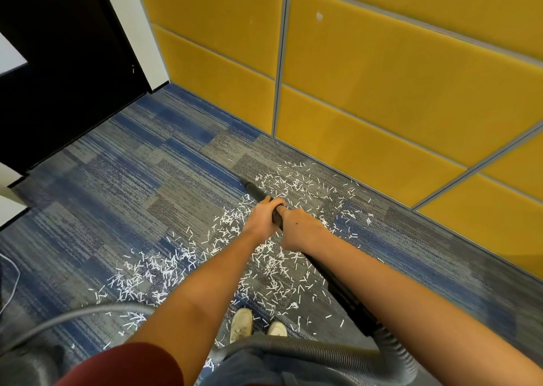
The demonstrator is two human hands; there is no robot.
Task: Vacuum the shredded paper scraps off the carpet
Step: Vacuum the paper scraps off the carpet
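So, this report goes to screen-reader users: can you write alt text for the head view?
The left hand and right hand grip a black vacuum wand, its nozzle among white paper scraps on blue-grey carpet beside a yellow panelled wall. A grey hose loops past white shoes.

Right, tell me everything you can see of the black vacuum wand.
The vacuum wand is a long, straight black tube, plastic by the look, slanting down and forward to the carpet. Its narrow tip sits at the far edge of the paper scraps. The left hand grips it nearer the tip, the right hand just behind. Its rear end joins a grey ribbed hose.
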